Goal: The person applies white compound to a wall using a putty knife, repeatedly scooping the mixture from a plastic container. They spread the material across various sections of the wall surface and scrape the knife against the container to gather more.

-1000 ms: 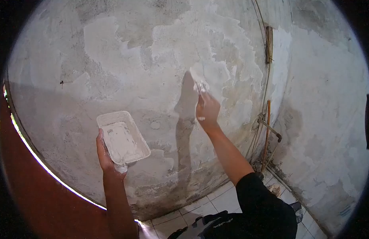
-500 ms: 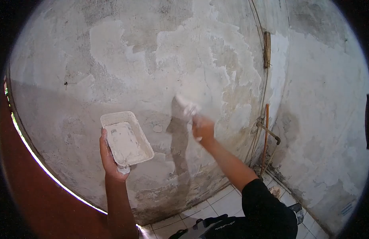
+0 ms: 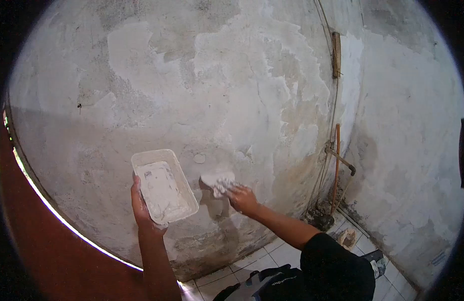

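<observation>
Head view: a scraper loaded with white filler sits low against the patchy grey wall, gripped in the closed right hand. Just to its left, the left hand clasps a white tray of filler from beneath. Spreading well likely needs a shallow blade angle, even pressure and a level tray.

Floor: pale square tiles with dark joints, lower centre to lower right of frame, butting against the wall.
Dark debris heap: on the tiles in the corner, right of centre.
Pale rubble chunk: just right of the heap.
Grey object: lower right, kind not discernible.
</observation>
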`<state>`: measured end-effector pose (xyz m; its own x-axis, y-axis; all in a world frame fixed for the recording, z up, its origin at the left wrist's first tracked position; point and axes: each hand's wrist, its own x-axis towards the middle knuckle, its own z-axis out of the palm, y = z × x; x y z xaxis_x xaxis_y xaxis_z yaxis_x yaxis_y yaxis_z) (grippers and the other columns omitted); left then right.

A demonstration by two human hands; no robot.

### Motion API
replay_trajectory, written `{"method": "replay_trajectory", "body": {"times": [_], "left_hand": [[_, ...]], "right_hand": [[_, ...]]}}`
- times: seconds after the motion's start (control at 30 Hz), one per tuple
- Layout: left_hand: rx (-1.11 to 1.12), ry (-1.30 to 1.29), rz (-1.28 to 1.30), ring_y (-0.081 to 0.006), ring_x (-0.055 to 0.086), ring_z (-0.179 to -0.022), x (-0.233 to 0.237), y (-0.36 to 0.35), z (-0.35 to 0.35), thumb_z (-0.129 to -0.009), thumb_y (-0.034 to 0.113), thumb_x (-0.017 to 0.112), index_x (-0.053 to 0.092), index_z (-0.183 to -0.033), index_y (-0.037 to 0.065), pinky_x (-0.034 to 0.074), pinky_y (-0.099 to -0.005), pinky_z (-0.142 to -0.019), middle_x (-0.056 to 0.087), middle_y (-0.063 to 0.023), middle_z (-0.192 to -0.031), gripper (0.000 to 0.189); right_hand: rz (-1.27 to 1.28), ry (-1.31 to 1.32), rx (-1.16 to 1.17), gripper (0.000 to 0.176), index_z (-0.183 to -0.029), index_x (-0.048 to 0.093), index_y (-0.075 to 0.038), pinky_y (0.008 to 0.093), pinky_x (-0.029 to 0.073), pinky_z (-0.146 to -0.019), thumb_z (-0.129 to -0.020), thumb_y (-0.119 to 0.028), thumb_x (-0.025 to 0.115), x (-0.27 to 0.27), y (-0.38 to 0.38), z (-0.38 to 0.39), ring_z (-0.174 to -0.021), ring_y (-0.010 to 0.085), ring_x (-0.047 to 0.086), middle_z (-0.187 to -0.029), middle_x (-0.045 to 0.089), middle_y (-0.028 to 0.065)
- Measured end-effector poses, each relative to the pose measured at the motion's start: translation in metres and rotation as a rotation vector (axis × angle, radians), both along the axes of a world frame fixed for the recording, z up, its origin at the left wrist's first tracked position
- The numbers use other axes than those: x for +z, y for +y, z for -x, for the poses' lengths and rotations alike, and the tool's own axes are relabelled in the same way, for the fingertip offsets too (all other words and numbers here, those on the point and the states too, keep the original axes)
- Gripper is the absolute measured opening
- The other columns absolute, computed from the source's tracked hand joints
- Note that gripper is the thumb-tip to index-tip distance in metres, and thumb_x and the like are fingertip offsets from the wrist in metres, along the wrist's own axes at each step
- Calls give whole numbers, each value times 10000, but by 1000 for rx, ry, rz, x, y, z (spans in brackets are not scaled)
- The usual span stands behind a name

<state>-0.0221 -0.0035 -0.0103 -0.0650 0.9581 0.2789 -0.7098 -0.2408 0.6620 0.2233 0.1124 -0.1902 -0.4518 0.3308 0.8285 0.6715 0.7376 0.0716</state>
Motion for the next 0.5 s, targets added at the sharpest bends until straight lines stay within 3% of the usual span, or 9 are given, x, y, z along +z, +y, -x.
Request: {"method": "replay_trajectory", "body": {"times": [0.1,0.13,0.23,0.3,0.33,0.43,0.5], "left_hand": [[57,95,14,-273,588,-1081,-10,-5,5,-956,448,446,438,-1338,62,520,-428,-888,560,-135,-1221,543],[70,75,39,-267,591,-1075,-15,-6,5,-955,453,446,440,-1335,59,523,-424,-878,564,-129,-1215,547],[82,57,57,-256,596,-1069,-36,-5,9,-951,459,450,446,-1330,57,526,-419,-866,570,-119,-1208,553],[73,46,50,-249,596,-1067,-45,-3,8,-948,461,455,449,-1328,58,525,-417,-865,572,-113,-1206,554],[57,41,53,-246,596,-1068,-49,-3,7,-946,465,455,453,-1324,62,521,-421,-870,575,-108,-1205,553],[19,41,67,-246,596,-1068,-62,4,12,-944,471,456,460,-1319,70,514,-429,-881,579,-101,-1202,549],[-6,55,69,-249,596,-1066,-64,3,13,-943,473,455,462,-1316,74,511,-434,-887,580,-101,-1201,547]], "right_hand": [[203,111,-86,585,-1316,515,-110,419,535,-730,-749,-75,654,-6,4,-4,-869,314,653,-1006,660,133],[81,221,-104,479,-1226,582,-94,425,530,-672,-751,-51,638,8,7,-8,-782,320,653,-920,666,134],[20,370,-153,369,-1128,630,-89,413,532,-679,-761,-55,636,42,23,-19,-797,315,656,-923,666,135],[-171,544,-230,310,-1059,651,-92,412,535,-698,-753,-48,639,62,27,-15,-823,305,658,-965,666,122],[-160,547,-241,310,-1059,651,-92,412,535,-698,-753,-48,639,50,28,-9,-823,305,658,-965,666,122],[356,158,-361,398,-1141,613,-105,417,538,-795,-745,-68,622,-27,37,22,-1013,292,628,-1172,619,103],[366,115,-328,423,-1170,592,-119,403,538,-815,-749,-89,620,-64,17,32,-1056,272,608,-1213,597,95]]}}
